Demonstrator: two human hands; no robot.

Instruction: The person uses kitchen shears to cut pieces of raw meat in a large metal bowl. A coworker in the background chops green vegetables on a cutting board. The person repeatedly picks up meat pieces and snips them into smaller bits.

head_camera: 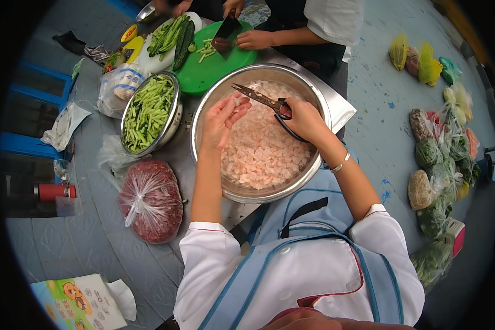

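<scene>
In front of me is a wide stainless steel basin (259, 199) of small pale pink pieces (264, 159), perhaps shrimp or meat, lying in cloudy water. Above its left side, my left hand (220, 119) pinches a small pale piece (236, 100) at the fingertips. My right hand (306, 119), over the right side, grips black-handled kitchen scissors (258, 95). Their dark, stained blades point left across the basin, tips slightly apart and just above the left fingertips. Neither hand touches the water.
Left stand a bowl of cut green stems (148, 113) and a plastic bag of red meat (150, 202). Behind the basin, another person's hands (253, 40) use a cleaver (227, 36) on a green cutting board (214, 76). Bagged vegetables (441, 152) lie on the floor at right.
</scene>
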